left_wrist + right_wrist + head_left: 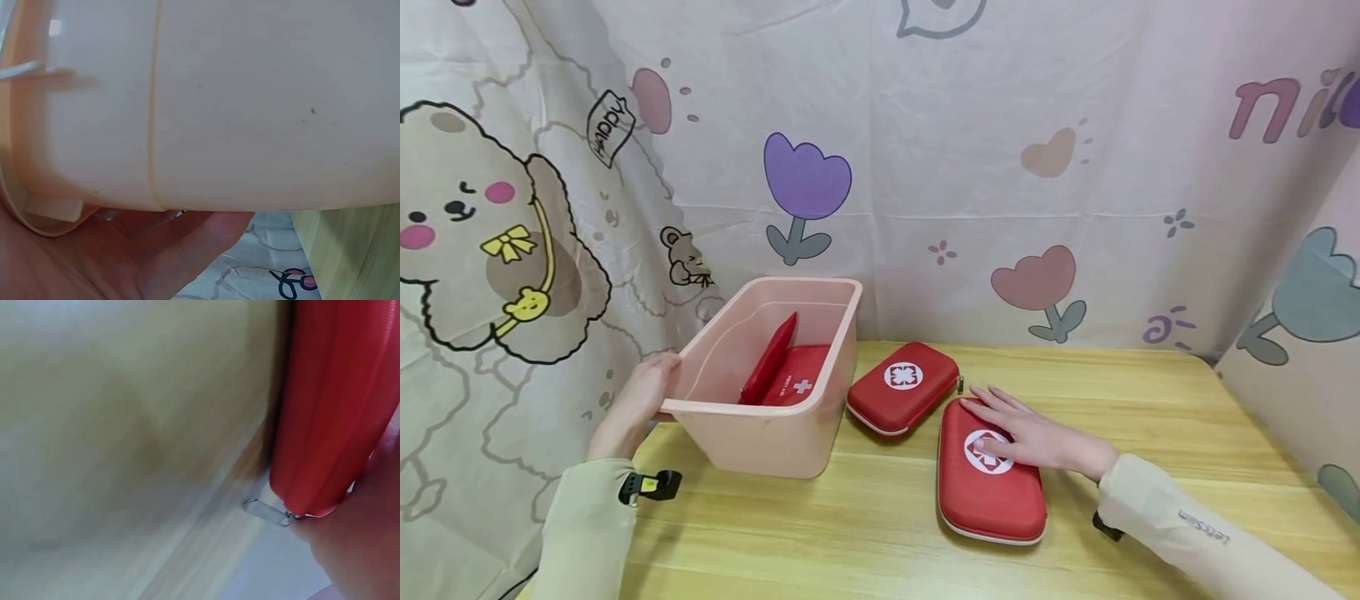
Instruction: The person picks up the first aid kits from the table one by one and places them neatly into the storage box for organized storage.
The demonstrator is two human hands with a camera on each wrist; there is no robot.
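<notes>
My left hand [638, 402] grips the rim of a pink plastic bin [760, 442] at its left corner. In the left wrist view, fingers [200, 250] show along the bin's outer wall [262, 137]. Inside the bin, a red first aid pouch [812, 362] with a white cross lies flat, and another red pouch [772, 358] leans beside it. My right hand [1037, 437] rests with spread fingers on the upper part of a red zippered first aid case [992, 508]. The right wrist view shows that case's side and its metal zipper pull [265, 511].
A second red zippered case [928, 364] with a white round emblem lies between the bin and the first case. All stand on a light wooden table [850, 542]. A printed curtain [925, 167] hangs behind the table and along its left and right sides.
</notes>
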